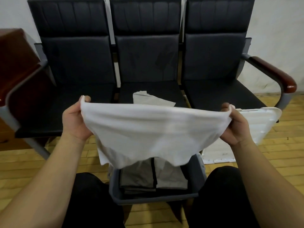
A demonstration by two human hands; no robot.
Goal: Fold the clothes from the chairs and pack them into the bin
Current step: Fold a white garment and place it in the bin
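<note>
Where a pale wall (13, 12) meets a yellow wood-plank floor (271, 155), a row of three joined dark chairs (79, 66) fills most of the view, with grey metal frames and a red-brown wooden armrest (278, 73) at the right end; a dark red-brown piece of furniture (14, 51) stands at the left edge. In front of the chairs a white garment (148, 134) hangs stretched between the two hands, sagging in the middle and hiding the far part of the grey bin (195, 171) on the floor between the person's dark-clad knees. The left hand (74, 122) pinches the cloth's upper left corner, thumb on top; the right hand (236, 125) pinches the upper right corner the same way. A white ribbed lid (259, 124) leans at the right chair's front edge, partly behind the right hand. Inside the bin lie folded clothes (139, 178), grey on the left and lighter on the right. One light grey garment (153, 99) lies on the middle seat, just beyond the held cloth.
</note>
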